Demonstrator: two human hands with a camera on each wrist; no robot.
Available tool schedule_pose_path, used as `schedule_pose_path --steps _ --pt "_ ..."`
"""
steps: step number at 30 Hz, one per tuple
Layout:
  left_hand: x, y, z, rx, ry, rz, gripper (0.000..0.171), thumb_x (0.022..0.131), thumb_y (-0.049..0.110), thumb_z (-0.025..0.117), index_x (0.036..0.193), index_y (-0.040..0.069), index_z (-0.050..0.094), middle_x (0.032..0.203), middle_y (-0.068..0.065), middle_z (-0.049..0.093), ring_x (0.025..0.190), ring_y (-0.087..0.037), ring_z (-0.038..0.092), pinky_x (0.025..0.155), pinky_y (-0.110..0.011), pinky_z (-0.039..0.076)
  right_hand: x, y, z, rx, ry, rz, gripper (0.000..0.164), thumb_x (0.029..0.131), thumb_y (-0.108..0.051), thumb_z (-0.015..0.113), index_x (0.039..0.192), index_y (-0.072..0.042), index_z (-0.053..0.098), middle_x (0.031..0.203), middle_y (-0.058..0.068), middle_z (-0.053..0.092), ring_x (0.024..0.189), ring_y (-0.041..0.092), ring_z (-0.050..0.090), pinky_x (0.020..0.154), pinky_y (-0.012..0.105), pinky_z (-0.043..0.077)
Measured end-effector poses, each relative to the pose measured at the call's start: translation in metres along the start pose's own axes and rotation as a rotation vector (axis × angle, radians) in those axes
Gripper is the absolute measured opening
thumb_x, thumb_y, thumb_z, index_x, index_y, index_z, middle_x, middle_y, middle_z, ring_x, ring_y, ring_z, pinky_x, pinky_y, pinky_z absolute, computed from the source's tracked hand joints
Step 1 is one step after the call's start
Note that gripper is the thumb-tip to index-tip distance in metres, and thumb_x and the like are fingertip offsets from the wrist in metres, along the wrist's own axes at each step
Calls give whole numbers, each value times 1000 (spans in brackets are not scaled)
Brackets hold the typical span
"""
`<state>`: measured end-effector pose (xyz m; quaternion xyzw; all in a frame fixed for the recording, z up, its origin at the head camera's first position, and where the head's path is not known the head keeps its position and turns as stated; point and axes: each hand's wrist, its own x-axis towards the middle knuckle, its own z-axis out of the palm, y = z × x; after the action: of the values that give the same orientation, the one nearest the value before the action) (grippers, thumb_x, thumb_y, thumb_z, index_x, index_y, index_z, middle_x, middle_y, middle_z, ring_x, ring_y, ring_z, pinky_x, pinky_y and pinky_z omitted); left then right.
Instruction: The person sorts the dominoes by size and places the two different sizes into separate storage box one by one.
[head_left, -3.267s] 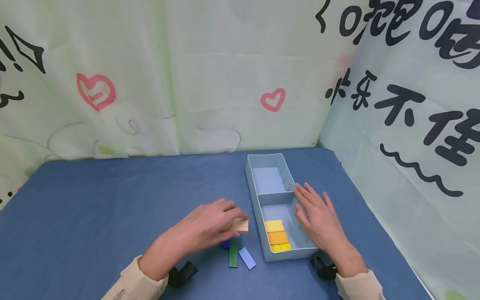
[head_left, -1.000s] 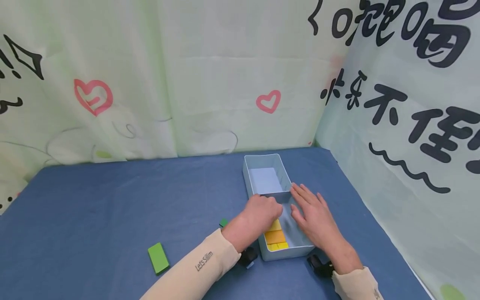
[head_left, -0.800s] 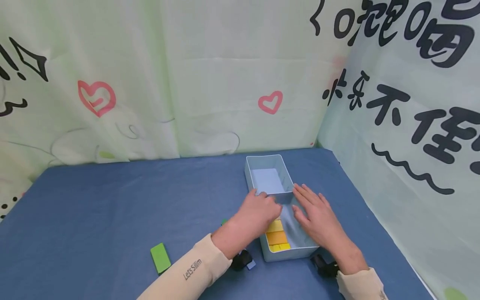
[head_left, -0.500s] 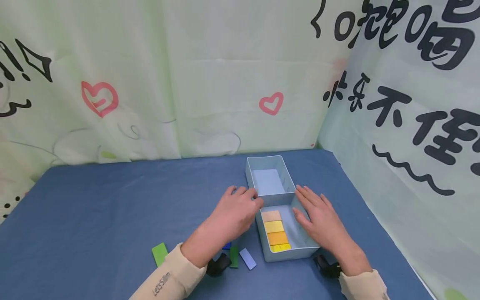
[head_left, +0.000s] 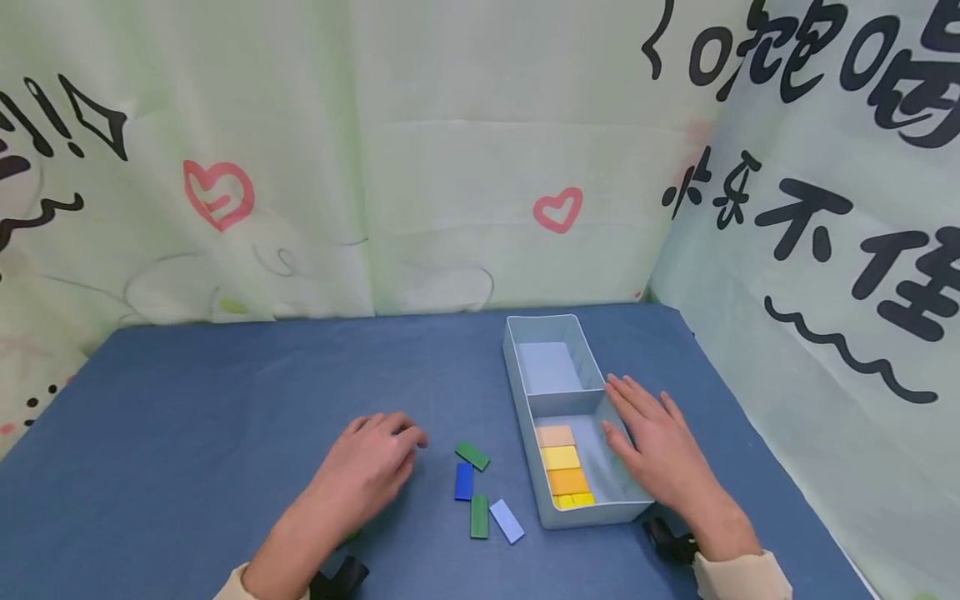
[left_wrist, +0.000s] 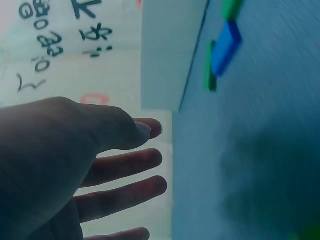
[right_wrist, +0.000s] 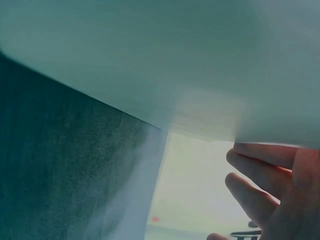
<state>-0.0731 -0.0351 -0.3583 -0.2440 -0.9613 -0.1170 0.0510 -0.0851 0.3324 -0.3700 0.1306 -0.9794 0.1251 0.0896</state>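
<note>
On my remote feed, largest first: one printed cloth backdrop (head_left: 450,167), hanging behind the table. One table (head_left: 225,400), blue-covered. One pale grey-blue box (head_left: 592,516), toward the right of the table, a divider (head_left: 566,405) making two compartments. One right hand (head_left: 663,447), fingers straight and laid against the box's right wall, gripping nothing; I judge it a brace, and with no hand on the opposite wall, too hard a push could slide the box into the loose pieces. One left hand (head_left: 367,467), hovering left of those pieces, fingers loosely bent, holding nothing that I can see. In the near compartment, rowed along its left wall: orange block (head_left: 567,482), pale yellow block (head_left: 560,457), beige-pink block (head_left: 555,436), bright yellow pieces (head_left: 573,501) nearest; nothing backs their right side, so a knock could fan the row. Loose between left hand and box: near green block (head_left: 479,517), light blue block (head_left: 507,522), blue block (head_left: 464,482), far green block (head_left: 472,455). The blue and both greens lie too close for me to tell whether they touch, so a careless pinch could drag a neighbour. Last, one green piece (head_left: 350,537), mostly hidden beneath the left wrist; lowering that wrist could shove it unseen.
</note>
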Motion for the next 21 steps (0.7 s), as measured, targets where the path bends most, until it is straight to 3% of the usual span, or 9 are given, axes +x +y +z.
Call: schedule_pose_path --steps 9,16,21 --pt "-28 -34 1 -5 14 -84 14 89 13 74 98 23 71 99 5 66 90 -17 64 86 -47 53 1 0 5 12 21 -1 55 99 -28 55 147 -3 45 156 16 40 145 38 33 115 65 19" --pt "-31 -50 -2 -12 -69 -114 13 90 17 73 100 24 71 100 6 66 87 -15 62 79 -42 53 3 -2 8 20 13 13 56 99 -28 56 148 -3 45 156 16 40 145 38 32 115 65 19" --pt "-33 -61 -6 -14 -90 -106 14 89 18 73 102 24 70 100 5 66 86 -15 61 72 -38 52 4 -4 9 25 19 22 56 99 -28 56 147 -3 45 156 16 40 145 39 32 115 65 19"
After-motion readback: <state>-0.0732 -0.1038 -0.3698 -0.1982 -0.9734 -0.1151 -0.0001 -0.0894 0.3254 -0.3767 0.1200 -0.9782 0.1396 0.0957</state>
